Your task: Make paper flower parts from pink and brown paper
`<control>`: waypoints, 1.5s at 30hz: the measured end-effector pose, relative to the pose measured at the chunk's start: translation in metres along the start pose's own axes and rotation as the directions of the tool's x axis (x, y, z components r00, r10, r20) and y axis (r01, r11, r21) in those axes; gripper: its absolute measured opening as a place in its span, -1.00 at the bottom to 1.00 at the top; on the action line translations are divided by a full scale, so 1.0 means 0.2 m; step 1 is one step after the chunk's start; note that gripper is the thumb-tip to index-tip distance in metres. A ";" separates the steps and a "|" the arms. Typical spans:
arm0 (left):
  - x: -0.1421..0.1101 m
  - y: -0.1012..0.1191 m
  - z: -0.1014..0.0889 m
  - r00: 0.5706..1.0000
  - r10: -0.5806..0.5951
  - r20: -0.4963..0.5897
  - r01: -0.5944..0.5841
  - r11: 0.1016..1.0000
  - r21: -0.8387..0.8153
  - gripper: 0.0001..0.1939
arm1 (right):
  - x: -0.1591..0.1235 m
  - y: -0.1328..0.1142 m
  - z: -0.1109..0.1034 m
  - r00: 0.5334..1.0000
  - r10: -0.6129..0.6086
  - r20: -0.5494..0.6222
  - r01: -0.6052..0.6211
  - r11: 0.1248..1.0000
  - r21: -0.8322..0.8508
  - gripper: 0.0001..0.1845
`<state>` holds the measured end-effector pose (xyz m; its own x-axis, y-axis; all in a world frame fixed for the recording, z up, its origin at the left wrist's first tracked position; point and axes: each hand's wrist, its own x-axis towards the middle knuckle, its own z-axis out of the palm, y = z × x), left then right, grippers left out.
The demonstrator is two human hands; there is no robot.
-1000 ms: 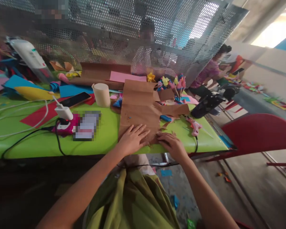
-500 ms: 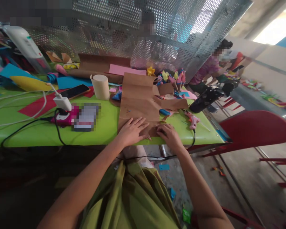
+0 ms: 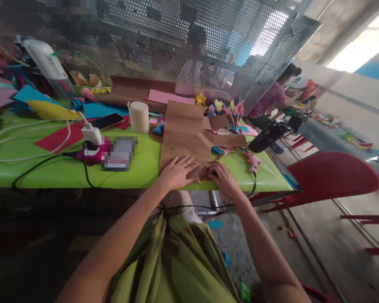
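Note:
A creased sheet of brown paper point(image 3: 186, 145) lies lengthwise on the green tabletop, reaching to the near edge. My left hand point(image 3: 179, 173) rests flat on its near end, fingers stretched out. At the paper's near right corner my right hand point(image 3: 221, 177) is closed, thumb and fingers pinched together; what lies between them is too small to make out. A torn scrap point(image 3: 198, 181) sits between the two hands. Just beyond my right hand are a blue object point(image 3: 217, 150) and paper offcuts. A pink glue gun point(image 3: 252, 162) lies to the right.
Left of the paper stand a cream roll point(image 3: 139, 118), a phone point(image 3: 109, 121) and a pink power strip point(image 3: 93, 152) with cables. Paper flowers point(image 3: 235, 111) and a dark bottle point(image 3: 269, 136) are at the back right. A red chair point(image 3: 334, 174) stands beside the table; another person point(image 3: 268, 99) sits beyond.
The camera view has shifted slightly, so the table's left side appears further right. My left hand stays flat on the paper and my right hand stays pinched at its corner.

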<state>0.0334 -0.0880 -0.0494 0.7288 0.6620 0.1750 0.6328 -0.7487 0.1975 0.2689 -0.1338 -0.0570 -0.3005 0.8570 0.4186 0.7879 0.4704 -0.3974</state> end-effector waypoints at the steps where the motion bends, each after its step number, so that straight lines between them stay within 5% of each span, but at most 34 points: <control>1: 0.00 0.00 0.00 1.000 -0.002 -0.003 0.002 1.000 0.000 -0.35 | 0.00 0.00 0.00 1.000 0.004 -0.003 -0.004 1.000 -0.006 -0.90; 18: 0.00 0.01 -0.02 1.000 -0.001 0.027 0.001 1.000 -0.010 -0.44 | -0.06 0.00 -0.04 0.999 0.033 -0.036 -0.031 0.998 0.061 -0.91; 28: 0.02 0.14 -0.06 0.995 0.083 0.062 -0.087 0.995 0.057 -0.50 | -0.04 0.02 -0.06 1.000 0.005 0.025 -0.008 0.994 0.109 -0.88; 38: 0.01 0.15 0.01 0.991 0.101 0.083 -0.103 0.994 0.018 -0.42 | -0.04 -0.01 -0.04 0.998 -0.039 0.056 0.049 0.982 -0.183 -0.82; 45: 0.00 0.16 0.00 0.991 0.107 0.074 -0.110 0.993 0.037 -0.41 | -0.08 -0.01 -0.04 1.000 -0.011 0.019 0.013 0.994 -0.104 -0.85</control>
<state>0.0535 -0.1115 -0.0427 0.8098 0.5737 0.1230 0.5578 -0.8178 0.1414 0.2769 -0.1505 -0.0557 -0.3191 0.8559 0.4069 0.8358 0.4566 -0.3050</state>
